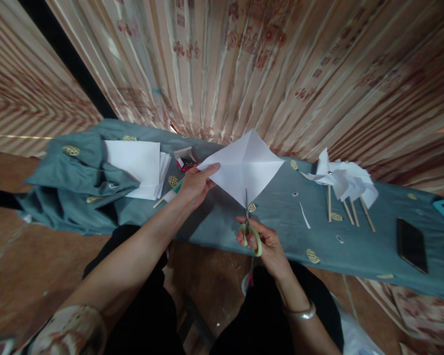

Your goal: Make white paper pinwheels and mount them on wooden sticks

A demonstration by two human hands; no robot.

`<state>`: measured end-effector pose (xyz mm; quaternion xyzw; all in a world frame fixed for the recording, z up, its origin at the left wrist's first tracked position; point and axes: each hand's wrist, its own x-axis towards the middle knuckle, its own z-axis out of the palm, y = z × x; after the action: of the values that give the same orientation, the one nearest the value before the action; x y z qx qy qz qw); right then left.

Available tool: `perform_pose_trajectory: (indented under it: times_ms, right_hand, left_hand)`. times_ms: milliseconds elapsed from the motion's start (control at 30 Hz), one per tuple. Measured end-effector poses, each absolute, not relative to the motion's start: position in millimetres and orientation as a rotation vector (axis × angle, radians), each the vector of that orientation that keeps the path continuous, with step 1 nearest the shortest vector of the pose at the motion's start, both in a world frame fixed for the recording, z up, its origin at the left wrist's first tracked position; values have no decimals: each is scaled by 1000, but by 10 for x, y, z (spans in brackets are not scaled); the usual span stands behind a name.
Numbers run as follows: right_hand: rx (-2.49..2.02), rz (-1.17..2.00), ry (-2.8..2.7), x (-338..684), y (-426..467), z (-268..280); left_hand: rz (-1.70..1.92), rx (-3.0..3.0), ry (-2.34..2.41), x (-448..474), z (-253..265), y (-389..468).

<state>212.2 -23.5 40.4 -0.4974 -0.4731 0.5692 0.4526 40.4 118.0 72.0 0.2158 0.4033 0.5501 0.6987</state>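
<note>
A square sheet of white paper [240, 160], creased along its diagonals, is held up over the cloth with one corner toward me. My left hand [200, 183] pinches its left corner, thumb on top. In my right hand [261, 239] are scissors [258, 241] with pale green handles, my fingers through the loops. Their blades lie at the paper's near corner, along the crease; how far they have cut in is hard to tell.
A grey-green cloth [281, 231] covers the narrow table. Stacked white paper [135, 165] and a small red box [185, 160] of dark bits lie left. Several paper pinwheels [350, 180] on sticks, a thin paper strip [304, 215] and a black phone [412, 245] lie right. A curtain [222, 69] hangs behind.
</note>
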Motion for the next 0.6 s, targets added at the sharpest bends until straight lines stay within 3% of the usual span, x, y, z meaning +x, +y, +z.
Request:
perform_pose_trajectory:
  times_ms: [600]
  right_hand:
    - [-1302,1412,-1089,2109,-232,383]
  left_hand:
    - [1214,534,911,408,670,1164]
